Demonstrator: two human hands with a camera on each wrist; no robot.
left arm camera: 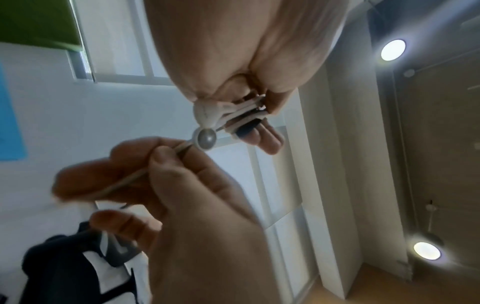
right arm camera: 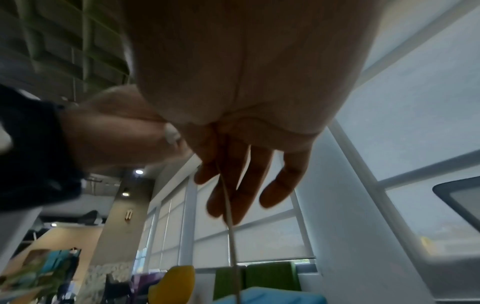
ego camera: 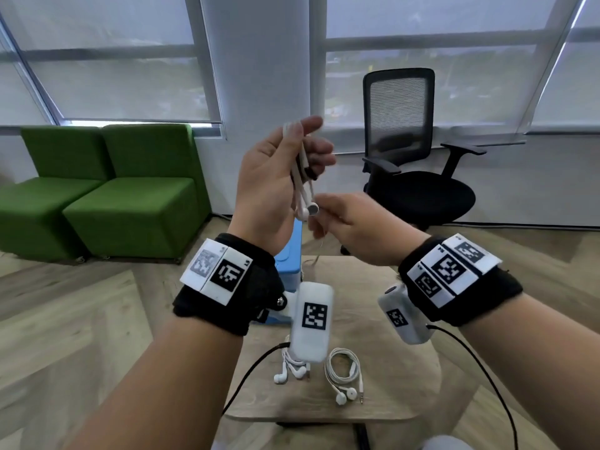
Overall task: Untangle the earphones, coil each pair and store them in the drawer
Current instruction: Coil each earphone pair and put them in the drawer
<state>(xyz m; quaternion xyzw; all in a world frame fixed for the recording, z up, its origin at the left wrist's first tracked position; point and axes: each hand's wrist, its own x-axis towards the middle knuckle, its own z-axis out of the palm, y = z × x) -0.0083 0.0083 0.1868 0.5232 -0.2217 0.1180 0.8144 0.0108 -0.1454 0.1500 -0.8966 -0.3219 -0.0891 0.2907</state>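
Left hand (ego camera: 276, 177) raised above the desk (ego camera: 383, 368), palm toward the camera. Grip: fingers curled round a bundle of white earphones (ego camera: 300, 170), cord looped over them, thumb up along the loops. Two earbuds hang from the bundle at the heel of the palm; the left wrist view shows one white bud and one with a grey face (left arm camera: 206, 138) just below the curled fingers.

Right hand (ego camera: 350, 225) just beside the hanging buds, lower than the left hand. Grip: thumb and forefinger pinching the thin cord (left arm camera: 182, 147) right next to the grey-faced bud; other fingers loosely bent. In the right wrist view a strand of cord (right arm camera: 230, 216) runs down past the fingers; where it ends I cannot tell.

On the desk, below both wrists: a coiled pair of white earphones (ego camera: 344, 375), buds and plug toward the near edge. Left of that coil, a second white pair (ego camera: 292, 368), partly hidden by the left wrist camera.

Beyond the desk's far edge, a blue and white box (ego camera: 289, 261), mostly hidden behind the left wrist. Further back: two green seats (ego camera: 107, 190) to the left, a black mesh office chair (ego camera: 412, 157) to the right, and blinds over the windows.
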